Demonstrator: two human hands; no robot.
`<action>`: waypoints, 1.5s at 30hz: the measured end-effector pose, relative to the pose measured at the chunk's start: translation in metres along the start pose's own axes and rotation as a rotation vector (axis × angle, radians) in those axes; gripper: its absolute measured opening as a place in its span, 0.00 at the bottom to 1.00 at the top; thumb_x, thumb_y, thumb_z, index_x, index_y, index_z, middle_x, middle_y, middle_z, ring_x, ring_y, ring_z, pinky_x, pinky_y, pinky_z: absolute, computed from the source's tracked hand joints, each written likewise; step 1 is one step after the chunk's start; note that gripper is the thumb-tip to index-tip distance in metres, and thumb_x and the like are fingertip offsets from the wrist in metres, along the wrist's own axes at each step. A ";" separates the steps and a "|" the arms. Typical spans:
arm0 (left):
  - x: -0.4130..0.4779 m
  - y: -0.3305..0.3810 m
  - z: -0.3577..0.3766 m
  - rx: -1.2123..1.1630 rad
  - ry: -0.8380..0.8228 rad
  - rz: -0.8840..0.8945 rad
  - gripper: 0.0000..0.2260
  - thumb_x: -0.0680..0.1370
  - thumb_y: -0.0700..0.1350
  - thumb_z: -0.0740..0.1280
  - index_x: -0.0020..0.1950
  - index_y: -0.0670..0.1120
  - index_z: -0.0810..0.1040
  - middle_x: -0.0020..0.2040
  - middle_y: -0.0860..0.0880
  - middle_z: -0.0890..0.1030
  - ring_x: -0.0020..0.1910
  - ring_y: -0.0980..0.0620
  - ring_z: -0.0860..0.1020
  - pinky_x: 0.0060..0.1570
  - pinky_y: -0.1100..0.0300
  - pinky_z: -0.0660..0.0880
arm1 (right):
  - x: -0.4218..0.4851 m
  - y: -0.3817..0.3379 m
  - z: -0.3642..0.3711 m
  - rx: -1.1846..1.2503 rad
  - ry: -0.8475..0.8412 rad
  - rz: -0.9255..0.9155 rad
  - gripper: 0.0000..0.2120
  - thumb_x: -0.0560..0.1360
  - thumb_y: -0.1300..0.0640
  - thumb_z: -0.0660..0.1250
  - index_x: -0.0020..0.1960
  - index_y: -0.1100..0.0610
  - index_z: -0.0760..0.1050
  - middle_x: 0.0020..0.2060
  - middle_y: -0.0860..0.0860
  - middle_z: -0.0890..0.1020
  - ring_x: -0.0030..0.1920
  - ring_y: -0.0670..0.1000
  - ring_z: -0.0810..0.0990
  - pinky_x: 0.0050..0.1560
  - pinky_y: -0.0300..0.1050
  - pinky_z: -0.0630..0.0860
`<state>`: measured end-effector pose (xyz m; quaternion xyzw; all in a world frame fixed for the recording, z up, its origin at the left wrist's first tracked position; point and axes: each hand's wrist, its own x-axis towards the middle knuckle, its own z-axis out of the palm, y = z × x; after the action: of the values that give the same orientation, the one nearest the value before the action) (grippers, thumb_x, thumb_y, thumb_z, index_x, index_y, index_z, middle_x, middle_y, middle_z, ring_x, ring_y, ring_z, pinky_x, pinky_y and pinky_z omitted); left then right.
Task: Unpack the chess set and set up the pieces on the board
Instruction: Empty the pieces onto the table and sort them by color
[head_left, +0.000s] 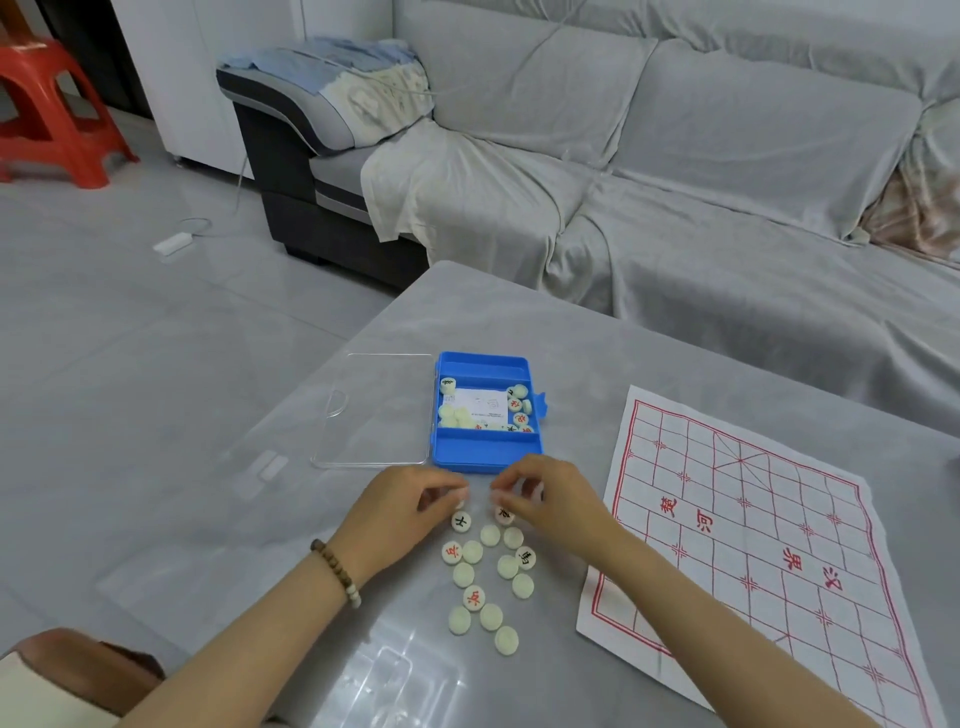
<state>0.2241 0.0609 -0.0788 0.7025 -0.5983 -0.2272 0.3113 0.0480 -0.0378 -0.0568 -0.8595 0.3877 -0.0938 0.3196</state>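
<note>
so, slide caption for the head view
Left hand and right hand handling loose xiangqi pieces on a grey table, beside the open blue box and paper board.

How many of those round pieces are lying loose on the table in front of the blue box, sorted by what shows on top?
Red character up: 2
Black character up: 3 (one partly under the right hand)
Blank side up: 9
Total: 14 pieces
</note>
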 end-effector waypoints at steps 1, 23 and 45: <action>0.006 0.002 -0.005 -0.012 0.025 -0.008 0.11 0.76 0.54 0.65 0.55 0.54 0.80 0.48 0.57 0.82 0.43 0.61 0.76 0.45 0.70 0.72 | 0.007 -0.003 -0.006 0.018 0.044 -0.013 0.07 0.73 0.52 0.70 0.49 0.50 0.80 0.42 0.40 0.77 0.42 0.42 0.75 0.45 0.35 0.72; 0.059 -0.044 0.003 0.309 0.392 -0.118 0.28 0.78 0.55 0.40 0.67 0.46 0.71 0.68 0.48 0.72 0.68 0.50 0.67 0.69 0.57 0.58 | 0.111 -0.024 0.035 -0.370 0.056 -0.151 0.19 0.80 0.43 0.53 0.45 0.57 0.72 0.41 0.50 0.70 0.43 0.52 0.72 0.40 0.45 0.64; -0.017 -0.042 -0.015 -0.125 0.532 -0.086 0.25 0.78 0.57 0.47 0.65 0.47 0.73 0.61 0.54 0.73 0.62 0.58 0.68 0.62 0.69 0.59 | -0.028 -0.073 0.081 -0.028 0.047 -0.153 0.22 0.77 0.42 0.54 0.29 0.54 0.59 0.24 0.49 0.67 0.30 0.51 0.68 0.34 0.44 0.59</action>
<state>0.2609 0.0834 -0.0986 0.7417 -0.4499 -0.0845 0.4903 0.1062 0.0574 -0.0716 -0.8885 0.3294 -0.1328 0.2905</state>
